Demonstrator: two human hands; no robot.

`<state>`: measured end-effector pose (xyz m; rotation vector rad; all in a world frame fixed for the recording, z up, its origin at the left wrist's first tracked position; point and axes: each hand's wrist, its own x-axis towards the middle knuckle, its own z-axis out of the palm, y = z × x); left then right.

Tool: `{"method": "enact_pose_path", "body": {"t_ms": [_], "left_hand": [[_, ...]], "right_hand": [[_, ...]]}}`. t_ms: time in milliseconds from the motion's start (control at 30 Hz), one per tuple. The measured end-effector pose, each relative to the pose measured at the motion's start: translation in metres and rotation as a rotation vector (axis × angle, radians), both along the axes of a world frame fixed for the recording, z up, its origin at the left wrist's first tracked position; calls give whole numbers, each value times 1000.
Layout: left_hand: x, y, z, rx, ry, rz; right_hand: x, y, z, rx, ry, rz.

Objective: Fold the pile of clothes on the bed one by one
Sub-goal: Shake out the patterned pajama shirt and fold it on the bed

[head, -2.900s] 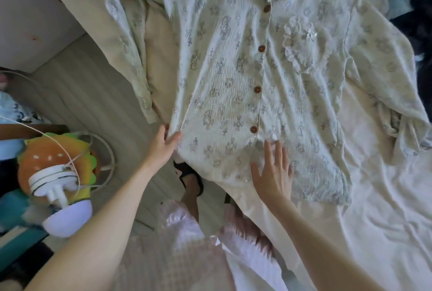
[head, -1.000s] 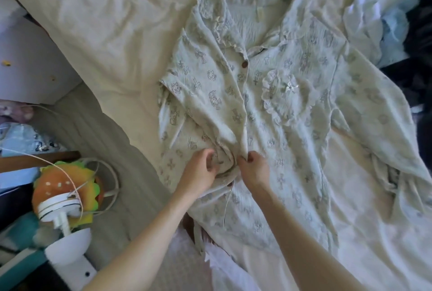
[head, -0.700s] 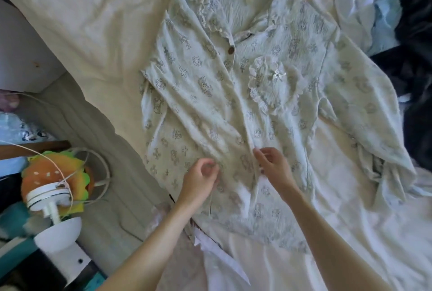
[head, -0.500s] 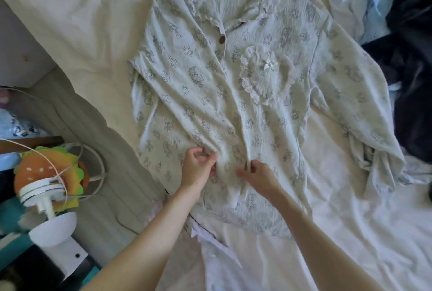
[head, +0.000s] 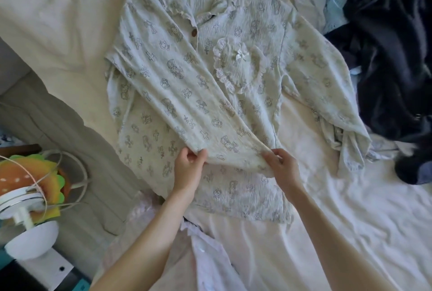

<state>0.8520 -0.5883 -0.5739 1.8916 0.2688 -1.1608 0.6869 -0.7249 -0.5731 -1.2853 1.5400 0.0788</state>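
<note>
sleeve (head: 187,108) now folded across one shirt (head: 245,187); two hands pinch it.

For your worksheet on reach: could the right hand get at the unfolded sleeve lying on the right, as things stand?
Probably yes. The right hand now pinches the folded sleeve, so it must let go first. Nothing lies between it and the other sleeve, only bare sheet.

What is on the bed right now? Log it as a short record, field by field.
garment: pale printed pyjama shirt, lying front up on the bed sheet
fold: one sleeve drawn diagonally across the front
left hand: grip on the sleeve end
right hand: grip on the sleeve end
other sleeve: spread out, unfolded
pile: dark clothes beside the shirt
</note>
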Motion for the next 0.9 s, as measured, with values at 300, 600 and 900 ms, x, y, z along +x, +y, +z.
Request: {"method": "enact_pose_path", "body": {"t_ms": [300, 600, 900], "left_hand": [[41, 9, -6, 79, 70, -41], [196, -5, 5, -33, -79, 421], [245, -30, -3, -73, 270, 550]], "right_hand": [[24, -20, -11, -268, 326, 330], [210, -50, 7, -409, 36, 566], [404, -96, 2, -451, -65, 711]]}}
